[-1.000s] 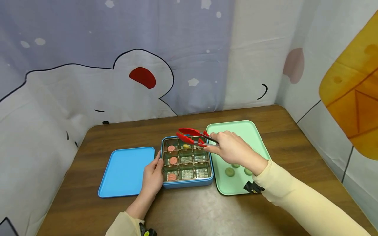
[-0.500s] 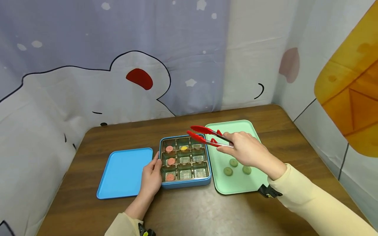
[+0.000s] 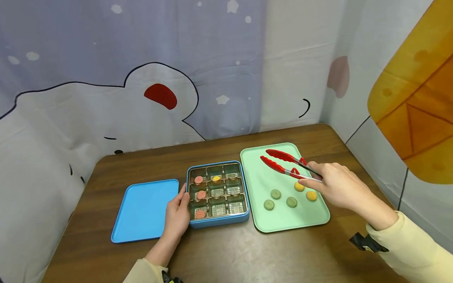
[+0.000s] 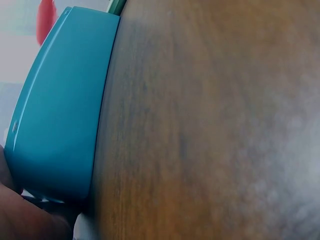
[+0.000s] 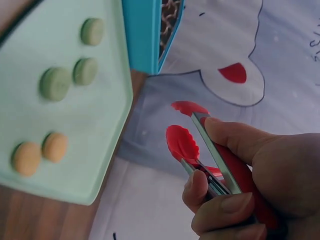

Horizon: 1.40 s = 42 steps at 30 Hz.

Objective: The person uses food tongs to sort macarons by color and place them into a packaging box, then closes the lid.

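Note:
My right hand (image 3: 337,186) grips red-tipped tongs (image 3: 283,163) above the green tray (image 3: 262,220). The tongs' tips stand apart with nothing between them. Below lie green round cookies (image 3: 275,193) and two yellow round cookies (image 3: 312,195). My left hand (image 3: 177,214) rests along the left side of a blue box (image 3: 219,223), fingers fairly straight against its wall. Gold compartments fill the box. Pink round cookies (image 3: 200,214) sit in its left column, and a yellow round cookie (image 3: 216,178) in the back middle compartment. In the left wrist view, only part of that hand shows by the box's corner.
A flat blue lid or tray (image 3: 145,212) lies left of the box. Close to the box's right side stands the green tray. The wooden table (image 3: 219,255) ends at the back against a printed cloth (image 3: 219,70).
My right hand has moved right with the tongs, from over the box to over the green tray, uncovering the two yellow cookies. The left hand stays at the box.

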Tool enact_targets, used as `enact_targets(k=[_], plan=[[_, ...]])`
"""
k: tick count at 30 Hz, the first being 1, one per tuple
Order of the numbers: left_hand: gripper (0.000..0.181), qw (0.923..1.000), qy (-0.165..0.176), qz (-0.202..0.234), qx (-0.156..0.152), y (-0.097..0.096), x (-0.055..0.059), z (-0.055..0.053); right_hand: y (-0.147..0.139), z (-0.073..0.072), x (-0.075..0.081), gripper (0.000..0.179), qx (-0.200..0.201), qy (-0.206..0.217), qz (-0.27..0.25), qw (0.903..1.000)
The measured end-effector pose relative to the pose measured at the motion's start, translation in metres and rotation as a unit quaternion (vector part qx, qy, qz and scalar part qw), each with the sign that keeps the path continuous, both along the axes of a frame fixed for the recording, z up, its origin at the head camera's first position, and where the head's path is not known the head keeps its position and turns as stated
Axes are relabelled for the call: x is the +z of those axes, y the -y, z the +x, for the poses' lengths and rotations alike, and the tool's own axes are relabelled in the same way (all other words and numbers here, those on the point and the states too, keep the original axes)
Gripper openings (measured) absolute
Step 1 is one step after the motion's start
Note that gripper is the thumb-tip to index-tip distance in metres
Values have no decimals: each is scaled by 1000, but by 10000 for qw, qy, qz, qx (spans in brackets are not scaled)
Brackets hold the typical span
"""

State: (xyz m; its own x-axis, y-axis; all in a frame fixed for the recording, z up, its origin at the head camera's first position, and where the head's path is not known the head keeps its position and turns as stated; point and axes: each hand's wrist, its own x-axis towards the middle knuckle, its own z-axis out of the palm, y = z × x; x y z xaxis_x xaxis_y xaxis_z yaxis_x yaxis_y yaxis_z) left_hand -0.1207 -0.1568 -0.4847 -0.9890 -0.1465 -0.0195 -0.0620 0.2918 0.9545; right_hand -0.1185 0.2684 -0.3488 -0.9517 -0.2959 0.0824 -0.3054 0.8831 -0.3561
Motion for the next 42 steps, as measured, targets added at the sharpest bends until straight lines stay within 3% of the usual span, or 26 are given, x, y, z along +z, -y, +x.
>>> enact_targets(k=[8,15,23,30,42], plan=[[47,9999,154,58,27,1,1,-1,-29,19,-8,44,-286,88,96,9995],[48,9998,170,65,11,0,6,1,-44,36,-22,42,-498,390,156,9979],[47,9997,222,59,25,2,4,-1,-56,51,-36,38,-628,493,108,9968],[48,9993,363,29,36,2,4,-1,-61,58,-48,37,-629,596,176,9961],[48,9992,393,4,-8,2,3,-2,-61,61,-48,38,-726,567,234,9955]])
